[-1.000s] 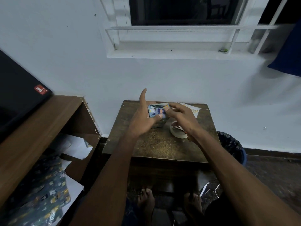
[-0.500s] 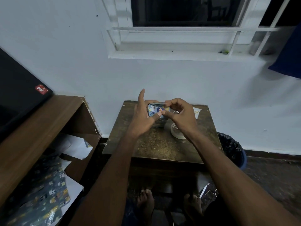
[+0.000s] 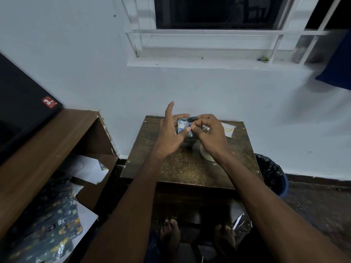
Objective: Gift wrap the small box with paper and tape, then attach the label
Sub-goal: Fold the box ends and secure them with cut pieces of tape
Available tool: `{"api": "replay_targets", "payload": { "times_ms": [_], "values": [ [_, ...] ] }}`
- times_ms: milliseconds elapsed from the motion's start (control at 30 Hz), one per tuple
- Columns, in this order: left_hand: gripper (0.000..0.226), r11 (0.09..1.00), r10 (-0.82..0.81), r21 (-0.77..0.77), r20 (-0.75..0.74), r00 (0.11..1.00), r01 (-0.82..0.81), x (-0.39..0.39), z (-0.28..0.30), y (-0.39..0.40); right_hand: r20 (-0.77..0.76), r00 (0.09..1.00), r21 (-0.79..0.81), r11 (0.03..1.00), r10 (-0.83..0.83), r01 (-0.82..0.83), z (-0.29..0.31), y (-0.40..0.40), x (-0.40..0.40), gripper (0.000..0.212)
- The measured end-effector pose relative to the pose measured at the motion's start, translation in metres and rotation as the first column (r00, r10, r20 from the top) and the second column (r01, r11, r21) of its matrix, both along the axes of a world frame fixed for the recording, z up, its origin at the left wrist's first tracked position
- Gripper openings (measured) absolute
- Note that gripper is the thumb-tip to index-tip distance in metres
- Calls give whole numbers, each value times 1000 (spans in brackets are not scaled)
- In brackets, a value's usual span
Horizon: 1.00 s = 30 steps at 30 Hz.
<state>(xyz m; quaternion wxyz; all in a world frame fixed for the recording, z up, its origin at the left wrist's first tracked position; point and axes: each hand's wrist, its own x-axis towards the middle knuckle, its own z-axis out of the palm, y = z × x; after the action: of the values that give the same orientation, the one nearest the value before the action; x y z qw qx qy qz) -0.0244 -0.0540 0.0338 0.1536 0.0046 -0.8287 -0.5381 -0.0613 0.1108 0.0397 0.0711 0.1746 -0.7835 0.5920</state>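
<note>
A single head-worn wide-angle view looks forward and down from above the small wooden table (image 3: 190, 168), close over it, facing the far white wall (image 3: 190, 88) and window (image 3: 214, 12).

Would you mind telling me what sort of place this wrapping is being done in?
Probably a room in a home: a small wooden table set against a white wall under a barred window, a wooden shelf unit holding wrapping paper, and a lined bin.

Blue cartoon-print box (image 3: 183, 128) — brown table (image 3: 190, 166)
</note>
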Motion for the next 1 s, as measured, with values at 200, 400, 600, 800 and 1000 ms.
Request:
{"api": "replay_targets", "payload": {
  "times_ms": [200,400,600,800,1000],
  "values": [
    [102,995,7,94,28,1000,-9,-1,2,0,92,995,-149,987,-48,61,3,-3,4,9],
    [103,976,12,217,95,995,-33,-1,7,-3,49,999,-189,982,12,-3,3,-6,3,43],
    [99,919,64,380,115,991,-103,-2,7,-6,-133,991,35,999,32,-27,-5,-6,-1,25],
    [100,880,202,430,45,978,-201,-2,5,0,-208,974,207,977,91,-47,-6,-5,1,28],
    [98,868,267,425,31,963,-255,-4,0,3,-327,937,393,919,121,19,-12,-2,-1,42]
  ]
}}
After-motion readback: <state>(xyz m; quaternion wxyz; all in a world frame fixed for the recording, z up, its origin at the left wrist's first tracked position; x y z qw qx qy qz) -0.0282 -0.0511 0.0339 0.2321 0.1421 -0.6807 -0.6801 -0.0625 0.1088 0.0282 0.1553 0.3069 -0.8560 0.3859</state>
